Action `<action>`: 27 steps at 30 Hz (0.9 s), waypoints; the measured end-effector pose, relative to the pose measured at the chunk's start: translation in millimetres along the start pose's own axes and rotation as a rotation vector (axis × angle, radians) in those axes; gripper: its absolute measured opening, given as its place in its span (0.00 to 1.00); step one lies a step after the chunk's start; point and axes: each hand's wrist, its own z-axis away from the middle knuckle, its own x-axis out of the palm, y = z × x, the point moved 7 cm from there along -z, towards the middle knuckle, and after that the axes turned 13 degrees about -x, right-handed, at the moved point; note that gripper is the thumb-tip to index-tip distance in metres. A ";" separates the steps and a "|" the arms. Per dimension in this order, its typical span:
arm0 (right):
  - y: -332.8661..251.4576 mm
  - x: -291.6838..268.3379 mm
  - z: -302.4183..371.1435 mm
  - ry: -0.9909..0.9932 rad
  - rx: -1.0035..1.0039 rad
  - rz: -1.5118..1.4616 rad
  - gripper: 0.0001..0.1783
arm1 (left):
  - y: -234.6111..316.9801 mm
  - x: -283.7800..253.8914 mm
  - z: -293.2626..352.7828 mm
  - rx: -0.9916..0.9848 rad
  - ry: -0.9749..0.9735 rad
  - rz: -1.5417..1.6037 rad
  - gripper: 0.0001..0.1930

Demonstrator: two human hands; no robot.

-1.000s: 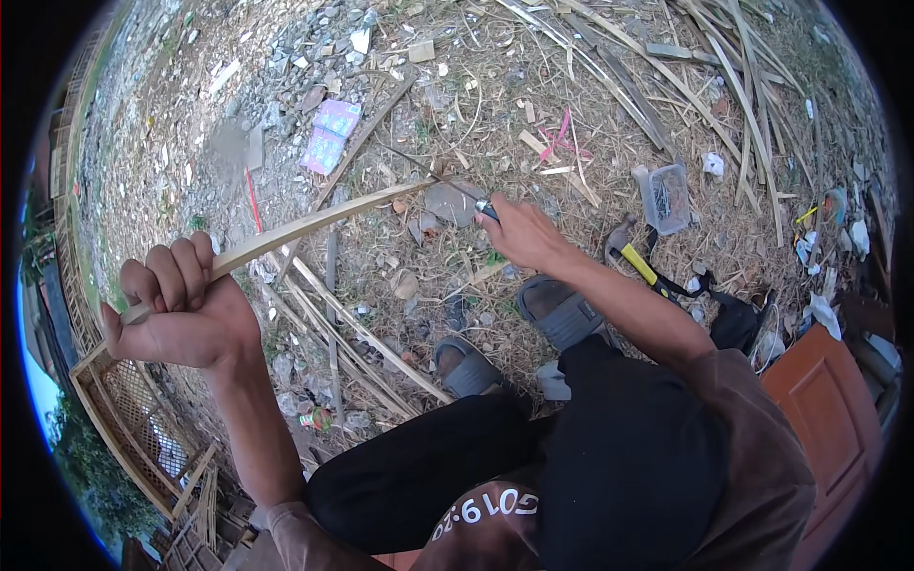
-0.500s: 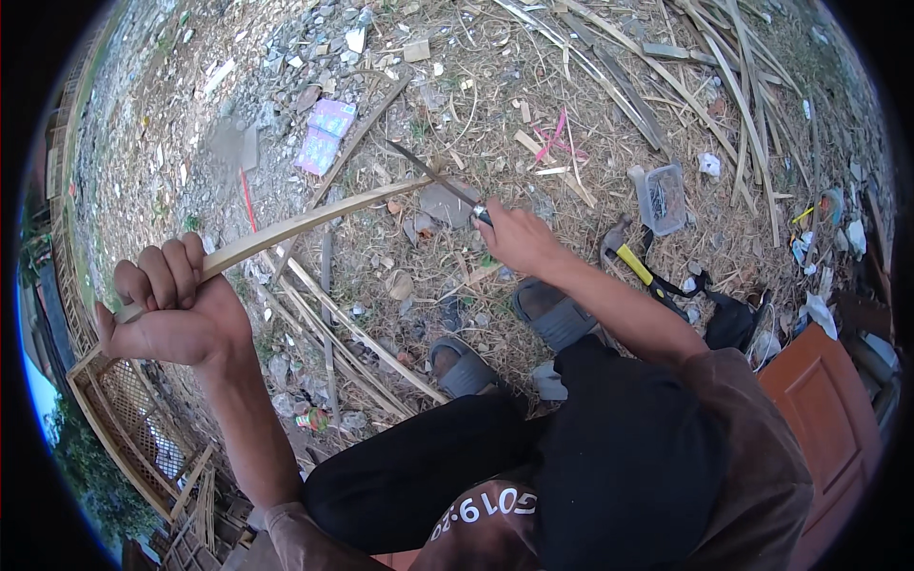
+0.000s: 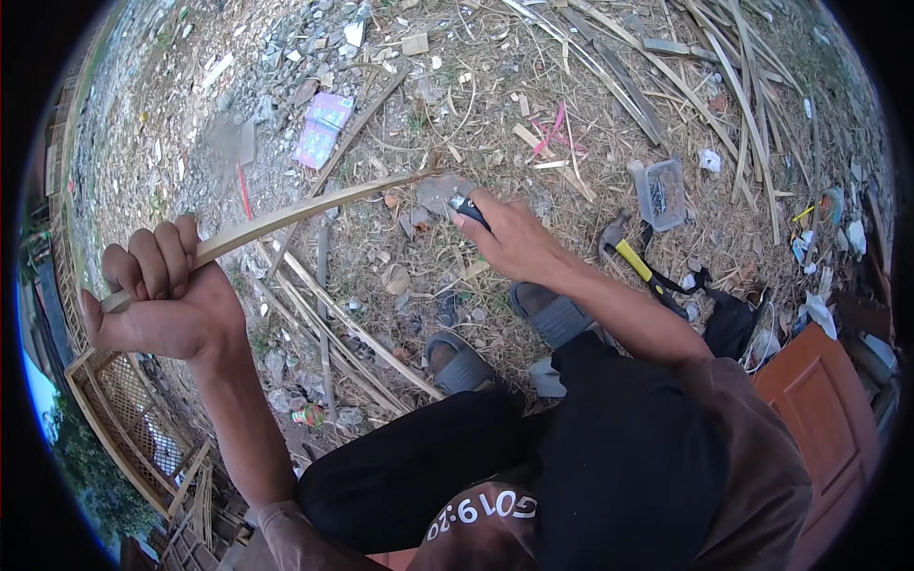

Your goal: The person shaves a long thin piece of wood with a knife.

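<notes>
My left hand [image 3: 181,295] is closed in a fist around the near end of a long, pale bamboo strip [image 3: 314,206]. The strip slants up to the right, its far end near a flat grey stone on the ground. In my right hand [image 3: 514,238] is a knife [image 3: 473,210], gripped by its dark handle, with a metal collar showing past the fingers. Its blade is hard to make out against the ground beside the strip's far end.
Several bamboo strips [image 3: 328,305] lie by my sandals. At right are a hammer [image 3: 643,266] with a yellow-and-black handle and a clear plastic box [image 3: 664,195] of nails. A purple packet [image 3: 324,128] rests farther off; more strips lie at upper right.
My right hand has shifted slightly left, and the knife has turned so its blade no longer shows crossing the strip. My left hand and the strip have dipped slightly leftward.
</notes>
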 end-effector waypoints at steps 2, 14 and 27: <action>-37.2 -3.1 2.8 0.043 -0.202 -0.026 0.19 | -0.9 -5.3 1.2 0.010 0.062 -0.019 0.22; 92.6 11.1 11.3 -0.097 0.210 0.228 0.21 | 1.3 0.6 -2.8 0.009 0.044 0.015 0.22; 4.0 -0.1 2.3 -0.040 -0.052 0.046 0.20 | 1.1 -8.4 -2.8 -0.014 0.010 0.035 0.22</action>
